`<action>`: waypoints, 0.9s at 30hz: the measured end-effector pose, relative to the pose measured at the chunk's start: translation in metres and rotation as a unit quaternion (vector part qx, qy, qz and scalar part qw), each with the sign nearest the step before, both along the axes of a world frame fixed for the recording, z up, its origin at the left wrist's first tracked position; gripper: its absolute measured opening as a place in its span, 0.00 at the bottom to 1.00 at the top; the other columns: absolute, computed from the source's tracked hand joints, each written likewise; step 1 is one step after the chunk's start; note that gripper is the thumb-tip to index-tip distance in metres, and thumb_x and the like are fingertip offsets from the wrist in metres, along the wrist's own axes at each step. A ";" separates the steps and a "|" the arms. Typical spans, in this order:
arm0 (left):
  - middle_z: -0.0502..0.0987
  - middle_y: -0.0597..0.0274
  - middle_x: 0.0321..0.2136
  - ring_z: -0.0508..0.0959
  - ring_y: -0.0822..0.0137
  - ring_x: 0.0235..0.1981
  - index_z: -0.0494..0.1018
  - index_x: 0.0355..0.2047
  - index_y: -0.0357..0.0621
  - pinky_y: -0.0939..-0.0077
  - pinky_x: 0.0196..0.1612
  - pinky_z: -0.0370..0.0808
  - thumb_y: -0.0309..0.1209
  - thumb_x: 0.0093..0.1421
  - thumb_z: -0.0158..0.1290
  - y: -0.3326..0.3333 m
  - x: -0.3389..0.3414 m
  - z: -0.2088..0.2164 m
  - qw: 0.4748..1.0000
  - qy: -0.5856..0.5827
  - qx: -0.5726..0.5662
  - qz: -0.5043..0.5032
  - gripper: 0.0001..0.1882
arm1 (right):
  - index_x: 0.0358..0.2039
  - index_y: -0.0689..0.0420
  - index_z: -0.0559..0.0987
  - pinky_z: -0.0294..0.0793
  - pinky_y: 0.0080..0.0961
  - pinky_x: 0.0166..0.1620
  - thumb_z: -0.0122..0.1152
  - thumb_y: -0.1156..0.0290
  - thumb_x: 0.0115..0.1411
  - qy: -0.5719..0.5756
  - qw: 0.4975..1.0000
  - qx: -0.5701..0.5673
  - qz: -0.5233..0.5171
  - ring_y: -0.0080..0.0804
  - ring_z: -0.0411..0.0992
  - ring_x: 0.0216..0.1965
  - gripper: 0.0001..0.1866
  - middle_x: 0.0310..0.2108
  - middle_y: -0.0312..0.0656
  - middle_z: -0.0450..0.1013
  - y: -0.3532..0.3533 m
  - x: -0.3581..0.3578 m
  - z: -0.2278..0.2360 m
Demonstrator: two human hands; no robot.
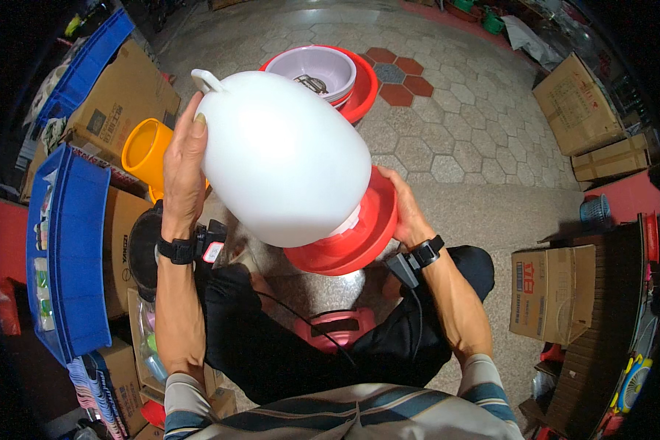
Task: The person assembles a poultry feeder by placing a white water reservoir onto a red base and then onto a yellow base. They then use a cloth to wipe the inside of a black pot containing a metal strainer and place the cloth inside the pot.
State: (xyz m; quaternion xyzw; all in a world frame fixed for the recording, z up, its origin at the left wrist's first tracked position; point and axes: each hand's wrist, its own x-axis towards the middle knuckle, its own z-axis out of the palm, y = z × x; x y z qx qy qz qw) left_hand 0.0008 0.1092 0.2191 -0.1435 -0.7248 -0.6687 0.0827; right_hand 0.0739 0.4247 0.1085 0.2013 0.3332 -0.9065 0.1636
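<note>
A poultry drinker is held tilted in front of me, with a white plastic jug and a round red tray at its lower right end. My left hand presses along the jug's left side, thumb up beside the small white loop handle. Around the tray's rim on the right curls my right hand; some of its fingers are hidden. Beyond the jug, a pale lilac basin with small dark metal pieces in it sits within red basins on the floor.
Blue crates and cardboard boxes are stacked at the left, near a yellow plastic container. More boxes stand at the right. A pink stool shows between my legs. Cables run from both wrist devices.
</note>
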 end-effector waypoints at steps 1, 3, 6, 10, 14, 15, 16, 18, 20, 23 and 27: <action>0.63 0.36 0.65 0.68 0.55 0.65 0.54 0.70 0.33 0.65 0.66 0.65 0.58 0.67 0.50 0.000 0.001 0.000 1.000 0.005 -0.003 -0.010 0.46 | 0.54 0.60 0.75 0.74 0.40 0.59 0.56 0.54 0.67 -0.003 1.000 0.000 0.000 0.40 0.75 0.52 0.24 0.53 0.46 0.77 0.000 0.000 -0.001; 0.63 0.37 0.65 0.68 0.55 0.65 0.55 0.71 0.34 0.65 0.66 0.64 0.59 0.67 0.49 0.002 0.000 -0.002 1.000 0.014 -0.012 0.001 0.46 | 0.55 0.60 0.75 0.74 0.40 0.59 0.56 0.54 0.67 -0.011 1.000 -0.001 -0.002 0.40 0.75 0.52 0.24 0.53 0.46 0.77 0.002 0.000 -0.002; 0.64 0.40 0.65 0.67 0.56 0.65 0.55 0.71 0.34 0.66 0.67 0.63 0.60 0.68 0.48 0.004 -0.005 -0.008 0.999 0.033 -0.012 0.014 0.46 | 0.52 0.58 0.77 0.74 0.41 0.58 0.56 0.56 0.66 -0.010 1.000 -0.008 -0.023 0.39 0.76 0.50 0.21 0.50 0.43 0.78 0.004 -0.002 -0.002; 0.66 0.43 0.64 0.66 0.58 0.65 0.58 0.69 0.34 0.66 0.68 0.61 0.61 0.69 0.46 0.006 -0.003 -0.016 0.997 0.052 -0.058 0.005 0.44 | 0.52 0.59 0.76 0.73 0.40 0.59 0.56 0.54 0.66 0.010 0.998 0.002 -0.068 0.40 0.75 0.52 0.23 0.52 0.44 0.77 0.008 -0.005 -0.002; 0.70 0.49 0.61 0.71 0.64 0.60 0.65 0.66 0.36 0.70 0.62 0.68 0.50 0.71 0.49 0.008 0.003 -0.016 0.993 -0.004 -0.103 -0.050 0.33 | 0.49 0.58 0.77 0.73 0.40 0.56 0.55 0.53 0.65 0.036 0.992 0.015 -0.120 0.39 0.75 0.50 0.22 0.49 0.42 0.77 0.011 -0.006 -0.004; 0.71 0.50 0.61 0.72 0.65 0.59 0.66 0.65 0.37 0.71 0.60 0.69 0.47 0.71 0.50 0.009 0.004 -0.016 0.991 -0.007 -0.113 -0.069 0.31 | 0.49 0.58 0.77 0.73 0.40 0.57 0.54 0.53 0.65 0.035 0.991 0.011 -0.127 0.39 0.74 0.50 0.22 0.49 0.42 0.77 0.011 -0.006 -0.004; 0.73 0.54 0.57 0.75 0.69 0.55 0.67 0.64 0.36 0.74 0.56 0.72 0.41 0.71 0.52 0.012 0.004 -0.016 0.991 0.002 -0.105 -0.082 0.27 | 0.49 0.58 0.77 0.73 0.40 0.57 0.54 0.53 0.65 0.036 0.991 0.005 -0.132 0.40 0.74 0.50 0.22 0.49 0.42 0.77 0.012 -0.006 -0.004; 0.74 0.56 0.55 0.75 0.68 0.54 0.68 0.64 0.36 0.74 0.56 0.72 0.42 0.71 0.52 0.018 0.006 -0.017 0.990 0.013 -0.109 -0.090 0.28 | 0.50 0.58 0.77 0.73 0.42 0.58 0.53 0.53 0.65 0.043 0.990 -0.010 -0.133 0.40 0.74 0.51 0.22 0.50 0.42 0.77 0.013 -0.007 -0.005; 0.75 0.57 0.52 0.75 0.68 0.52 0.69 0.63 0.35 0.73 0.56 0.72 0.42 0.71 0.53 0.021 0.007 -0.018 0.990 0.000 -0.108 -0.092 0.28 | 0.50 0.58 0.77 0.72 0.44 0.58 0.54 0.52 0.65 0.044 0.991 -0.019 -0.128 0.41 0.74 0.51 0.23 0.50 0.42 0.77 0.014 -0.006 -0.004; 0.74 0.56 0.53 0.75 0.67 0.54 0.69 0.63 0.36 0.72 0.57 0.72 0.42 0.70 0.54 0.025 0.009 -0.018 0.991 0.015 -0.094 -0.096 0.28 | 0.51 0.58 0.76 0.72 0.45 0.58 0.54 0.51 0.64 0.041 0.991 -0.024 -0.127 0.42 0.74 0.52 0.25 0.51 0.43 0.77 0.013 -0.004 -0.002; 0.74 0.54 0.55 0.74 0.65 0.56 0.70 0.62 0.36 0.70 0.59 0.71 0.42 0.69 0.55 0.026 0.010 -0.015 0.990 0.023 -0.112 -0.088 0.28 | 0.52 0.58 0.75 0.71 0.47 0.59 0.53 0.51 0.63 0.021 0.992 -0.019 -0.124 0.43 0.74 0.52 0.26 0.51 0.44 0.76 0.010 -0.002 0.004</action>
